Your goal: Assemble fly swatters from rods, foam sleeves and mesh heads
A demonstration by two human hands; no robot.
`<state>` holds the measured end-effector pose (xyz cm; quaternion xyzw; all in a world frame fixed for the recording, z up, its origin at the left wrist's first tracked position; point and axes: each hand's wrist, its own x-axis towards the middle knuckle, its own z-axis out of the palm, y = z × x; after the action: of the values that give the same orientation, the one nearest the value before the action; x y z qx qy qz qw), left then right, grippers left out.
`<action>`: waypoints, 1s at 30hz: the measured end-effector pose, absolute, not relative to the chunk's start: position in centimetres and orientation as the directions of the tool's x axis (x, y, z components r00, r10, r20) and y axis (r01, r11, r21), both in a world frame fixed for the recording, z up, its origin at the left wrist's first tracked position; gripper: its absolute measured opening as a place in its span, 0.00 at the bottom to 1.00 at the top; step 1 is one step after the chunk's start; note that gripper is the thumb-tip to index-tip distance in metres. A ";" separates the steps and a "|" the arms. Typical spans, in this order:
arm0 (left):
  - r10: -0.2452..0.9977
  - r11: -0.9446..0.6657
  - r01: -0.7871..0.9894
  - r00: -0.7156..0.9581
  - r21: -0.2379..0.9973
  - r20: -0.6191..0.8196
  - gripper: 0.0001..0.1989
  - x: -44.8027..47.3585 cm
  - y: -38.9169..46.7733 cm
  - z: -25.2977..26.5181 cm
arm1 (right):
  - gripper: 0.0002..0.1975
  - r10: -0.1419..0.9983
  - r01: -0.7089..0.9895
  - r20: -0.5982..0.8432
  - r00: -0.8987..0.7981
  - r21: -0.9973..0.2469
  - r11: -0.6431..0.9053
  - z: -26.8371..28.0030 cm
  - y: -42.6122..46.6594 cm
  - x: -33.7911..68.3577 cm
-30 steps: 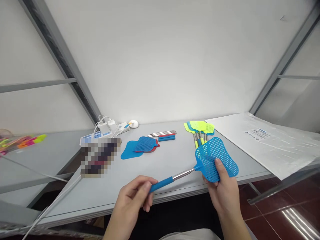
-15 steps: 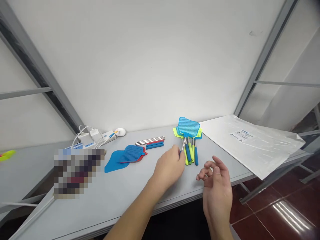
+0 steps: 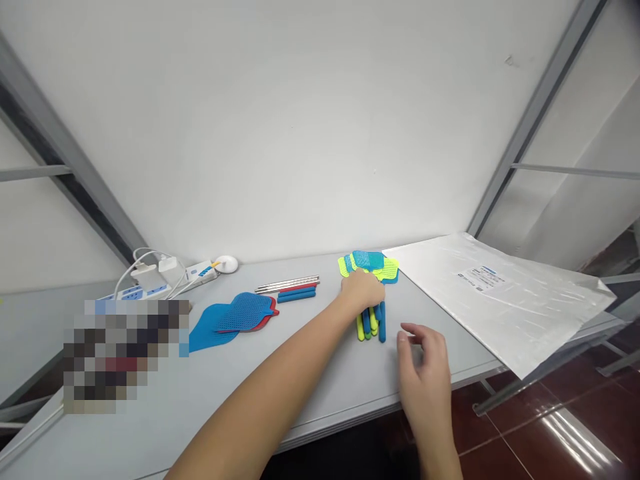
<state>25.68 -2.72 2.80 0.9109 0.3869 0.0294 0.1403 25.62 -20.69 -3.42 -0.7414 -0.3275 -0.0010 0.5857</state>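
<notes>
My left hand (image 3: 364, 291) reaches over a pile of fly swatters, its fingers closed at the neck of the top blue fly swatter (image 3: 369, 260); the fingertips are mostly hidden. Yellow-green swatter heads (image 3: 389, 269) show beneath and beside it. Blue and yellow-green handles (image 3: 382, 323) stick out below the hand towards me. My right hand (image 3: 425, 360) hovers near the table's front edge, empty, with thumb and loosely bent fingers apart. To the left lie loose blue swatter heads (image 3: 245, 311) over a red one, beside metal rods (image 3: 287, 284) and blue grip sleeves (image 3: 297, 294).
A large white plastic package (image 3: 540, 300) with a label covers the right end of the grey table (image 3: 280, 373). A power strip (image 3: 135, 293) with chargers and cables is at the back left, near a white rounded device (image 3: 227, 264). A pixelated patch hides something at left.
My left hand has moved forward and laid the blue swatter, held tilted up before, down on the pile. My right hand has turned, palm less visible. The view has shifted slightly.
</notes>
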 end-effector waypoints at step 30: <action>0.344 -0.910 0.235 0.886 0.341 0.309 0.22 8.7 -4.9 -1.6 | 0.17 0.636 0.688 0.287 0.716 -0.446 -0.573 -1.4 -13.6 25.4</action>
<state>8.66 -4.85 -1.60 0.9597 0.1508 0.1845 0.1488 25.42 -13.60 -1.44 -0.8855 -0.3738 -0.0475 0.2717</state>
